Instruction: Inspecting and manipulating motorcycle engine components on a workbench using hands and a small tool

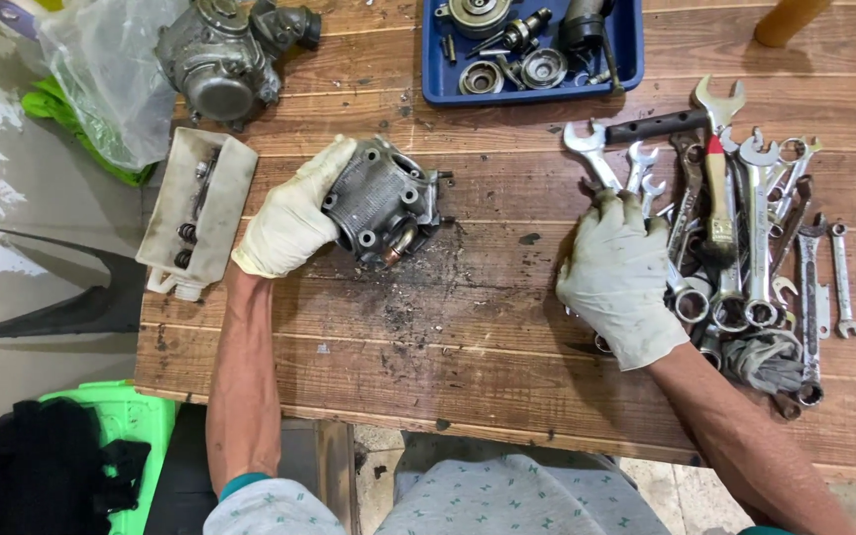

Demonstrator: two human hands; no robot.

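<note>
Engine part (383, 203), grey metal with fins, lies near the middle of the wooden table (468, 337), a little toward the left edge. Left hand (289, 223), in a white glove, wraps around its left side and holds it. Right hand (621, 272), also gloved, lies palm down with curled fingers on the pile of wrenches (755, 248) near the right edge.

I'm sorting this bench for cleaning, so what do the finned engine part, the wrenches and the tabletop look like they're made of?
The finned engine part under the left hand looks like cast metal, probably aluminium: dull grey, grainy, grimy. The wrenches by the right hand look like plated steel: bright, mirror-like glints. The tabletop is wood: brown planks with visible grain and seams, stained dark.
</note>
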